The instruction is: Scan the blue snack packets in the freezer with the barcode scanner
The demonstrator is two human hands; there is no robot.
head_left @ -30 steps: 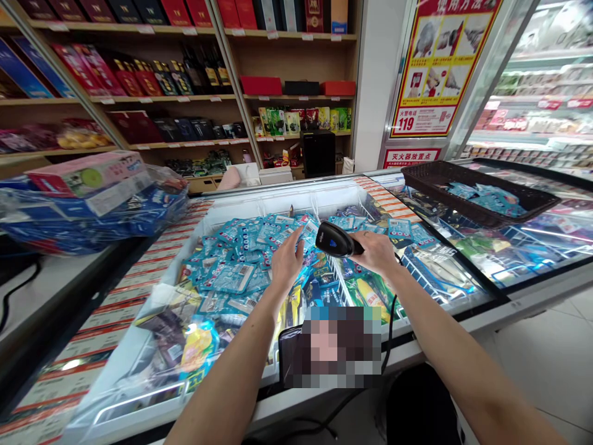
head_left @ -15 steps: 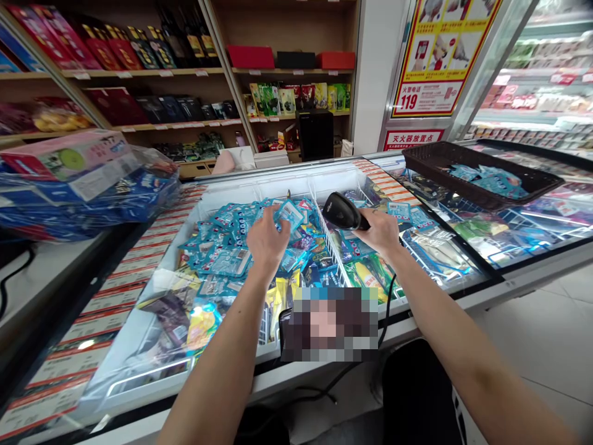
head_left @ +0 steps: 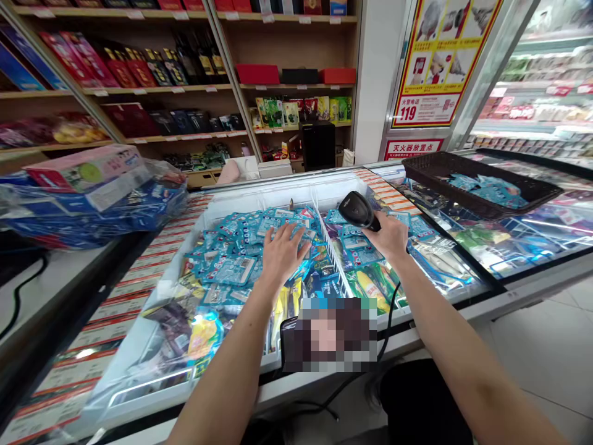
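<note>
My left hand [head_left: 283, 254] is over a spread pile of small blue packets [head_left: 227, 267], its fingers apart and nothing gripped. Whether the fingertips touch the packets I cannot tell. In my right hand [head_left: 393, 236] is a black handheld barcode scanner [head_left: 356, 210], its head pointing up and to the left. More blue packets [head_left: 359, 250] lie under and beside the scanner. A black cable [head_left: 393, 315] hangs below my right hand. Bags in the freezer [head_left: 370, 287] show below the packets.
A dark brown basket [head_left: 419, 168] holding some blue packets stands at the right. Plastic-wrapped boxes [head_left: 92, 204] sit at the left. A phone-like device [head_left: 290, 346], mostly blurred out, is at the front edge. Stocked shelves [head_left: 185, 89] line the back.
My left hand has moved slightly right and down in view, and its fingers have spread from a bent, pinching shape at a packet. The view has tilted up a little; the scanner stays held.
</note>
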